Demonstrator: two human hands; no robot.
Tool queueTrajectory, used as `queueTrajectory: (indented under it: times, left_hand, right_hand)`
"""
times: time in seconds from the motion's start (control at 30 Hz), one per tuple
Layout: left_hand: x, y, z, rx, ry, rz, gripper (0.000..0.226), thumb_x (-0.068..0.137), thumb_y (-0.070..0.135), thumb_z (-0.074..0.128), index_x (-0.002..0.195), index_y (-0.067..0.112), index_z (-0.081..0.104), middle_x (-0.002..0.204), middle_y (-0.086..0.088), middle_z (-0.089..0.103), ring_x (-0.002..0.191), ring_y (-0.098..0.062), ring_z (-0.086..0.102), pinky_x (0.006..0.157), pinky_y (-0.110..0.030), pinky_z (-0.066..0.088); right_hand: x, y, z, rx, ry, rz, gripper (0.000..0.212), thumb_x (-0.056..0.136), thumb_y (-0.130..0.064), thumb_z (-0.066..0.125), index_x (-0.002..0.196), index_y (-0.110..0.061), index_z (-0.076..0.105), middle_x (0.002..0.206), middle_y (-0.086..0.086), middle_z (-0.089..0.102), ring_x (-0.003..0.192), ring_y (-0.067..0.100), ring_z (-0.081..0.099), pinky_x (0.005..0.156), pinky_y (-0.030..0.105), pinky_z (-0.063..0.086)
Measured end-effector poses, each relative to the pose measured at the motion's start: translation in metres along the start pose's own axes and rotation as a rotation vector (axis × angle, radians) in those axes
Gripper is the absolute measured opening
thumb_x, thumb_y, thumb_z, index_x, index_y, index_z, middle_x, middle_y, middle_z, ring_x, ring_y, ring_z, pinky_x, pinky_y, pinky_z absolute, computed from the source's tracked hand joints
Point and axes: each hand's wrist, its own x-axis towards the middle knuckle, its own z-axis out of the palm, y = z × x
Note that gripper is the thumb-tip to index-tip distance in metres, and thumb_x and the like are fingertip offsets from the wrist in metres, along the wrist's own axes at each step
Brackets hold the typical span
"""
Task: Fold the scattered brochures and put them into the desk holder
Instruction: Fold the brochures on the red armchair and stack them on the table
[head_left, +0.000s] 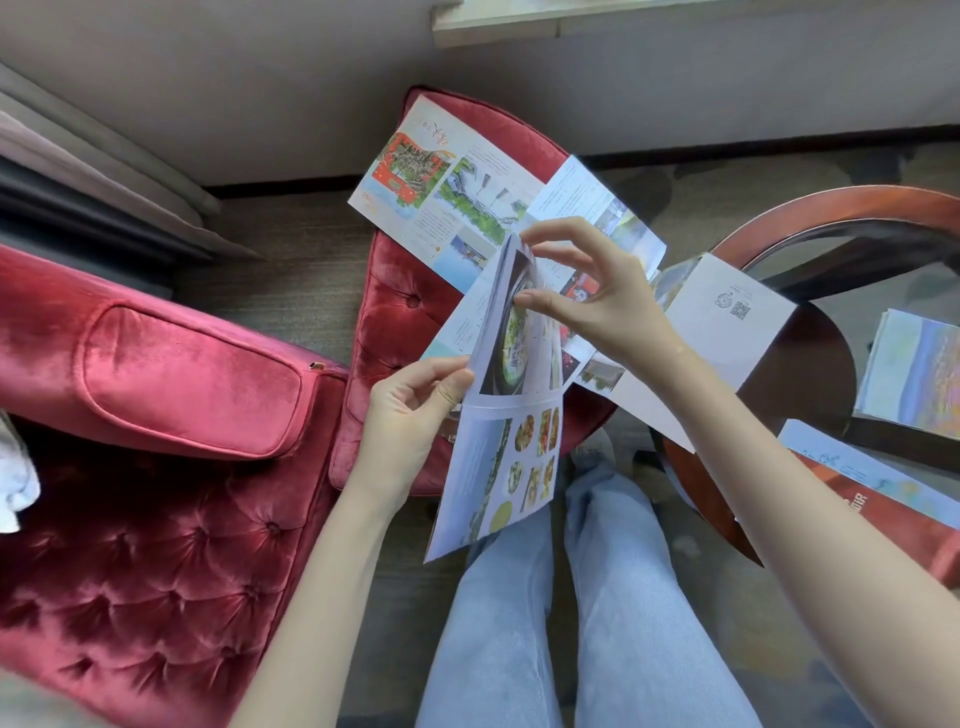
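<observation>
I hold a food-picture brochure (498, 457) partly folded in the air above my knees. My left hand (410, 410) pinches its left edge near the fold. My right hand (582, 291) pinches the top panel between thumb and fingertips. An unfolded brochure with a red picture (441, 187) lies on the red footstool (400, 312). Another open brochure with a QR code (727, 322) hangs over the edge of the round glass table (810, 364). A folded brochure (914, 374) and an orange-and-blue one (872, 483) lie on the table at the right. No desk holder is in view.
A red tufted armchair (156, 467) fills the left side, with a white cloth (15, 478) at its edge. My legs in light jeans (571, 597) are at the bottom centre. A grey wall and curtains stand behind.
</observation>
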Motion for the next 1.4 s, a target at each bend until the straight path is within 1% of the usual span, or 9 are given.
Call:
queueTrajectory:
  times: [0.1,0.2,0.5,0.63,0.73,0.87,1.03,1.17,1.4]
  left_hand:
    - [0.002,-0.001,0.002,-0.064,0.013,-0.017,0.02,0.076,0.025,0.064,0.092,0.016,0.072,0.093,0.0,0.074,0.086,-0.014,0.067,0.07,-0.024,0.056]
    - [0.004,-0.001,0.003,-0.056,-0.006,-0.005,0.018,0.077,0.023,0.063,0.091,0.017,0.072,0.093,0.002,0.074,0.087,-0.012,0.067,0.069,-0.022,0.055]
    - [0.012,0.0,-0.002,0.014,-0.061,0.027,0.016,0.079,0.026,0.062,0.09,0.022,0.074,0.097,-0.001,0.073,0.093,-0.016,0.067,0.073,-0.024,0.055]
    - [0.014,0.001,0.0,-0.02,-0.042,-0.013,0.02,0.078,0.024,0.062,0.092,0.014,0.071,0.091,-0.01,0.068,0.064,-0.014,0.065,0.051,-0.021,0.054]
    - [0.017,0.005,-0.006,0.057,0.02,0.001,0.016,0.077,0.023,0.063,0.089,0.015,0.069,0.084,-0.009,0.064,0.053,-0.01,0.061,0.048,-0.019,0.053]
    - [0.02,0.022,-0.029,0.337,0.082,0.21,0.02,0.085,0.008,0.064,0.081,0.027,0.068,0.076,0.012,0.064,0.061,-0.002,0.058,0.053,-0.015,0.051]
    - [0.019,0.045,-0.043,0.72,0.168,0.489,0.007,0.084,0.024,0.061,0.083,0.027,0.066,0.079,0.014,0.062,0.07,-0.003,0.054,0.056,-0.025,0.044]
    - [0.017,0.05,-0.041,0.821,0.235,0.588,0.016,0.087,0.028,0.059,0.089,0.017,0.072,0.083,0.001,0.061,0.064,-0.024,0.053,0.056,-0.037,0.043]
    - [0.012,0.048,-0.037,0.891,0.333,0.73,0.018,0.09,0.021,0.061,0.093,0.008,0.073,0.085,0.002,0.056,0.067,-0.011,0.048,0.062,-0.02,0.041]
  right_hand:
    - [0.002,0.002,0.005,-0.017,0.028,-0.041,0.032,0.076,-0.015,0.075,0.105,-0.009,0.061,0.11,0.006,0.062,0.108,0.013,0.06,0.099,0.023,0.046]
    - [0.002,0.004,0.009,-0.014,-0.003,0.004,0.039,0.077,-0.017,0.075,0.111,-0.005,0.059,0.111,0.004,0.062,0.108,0.013,0.061,0.1,0.025,0.046]
    - [0.008,0.0,0.018,-0.007,-0.152,0.194,0.053,0.084,-0.046,0.06,0.132,-0.036,0.043,0.136,-0.014,0.045,0.119,-0.004,0.046,0.101,0.025,0.038]
    - [0.008,0.005,0.02,0.082,-0.159,0.276,0.055,0.085,-0.042,0.062,0.135,-0.033,0.041,0.139,-0.013,0.044,0.125,-0.001,0.043,0.102,0.032,0.041]
    - [0.007,0.009,0.015,0.152,-0.185,0.294,0.053,0.088,-0.035,0.061,0.137,-0.028,0.041,0.14,-0.013,0.045,0.126,-0.001,0.044,0.097,0.021,0.044]
    - [0.003,0.014,0.007,0.224,-0.211,0.305,0.037,0.093,-0.011,0.052,0.121,-0.035,0.051,0.124,-0.017,0.056,0.112,-0.01,0.053,0.087,0.01,0.046]
    - [-0.003,0.019,0.01,-0.024,-0.158,0.23,0.034,0.089,0.002,0.045,0.109,-0.017,0.065,0.099,-0.017,0.066,0.091,-0.016,0.059,0.083,0.004,0.043]
    - [-0.006,0.019,0.012,-0.12,-0.152,0.2,0.034,0.089,-0.004,0.05,0.118,-0.02,0.06,0.105,-0.012,0.065,0.096,-0.01,0.059,0.082,0.009,0.046]
    - [-0.009,0.016,0.015,-0.211,-0.161,0.139,0.043,0.091,-0.02,0.056,0.133,-0.021,0.047,0.131,-0.004,0.053,0.119,0.006,0.048,0.1,0.022,0.038]
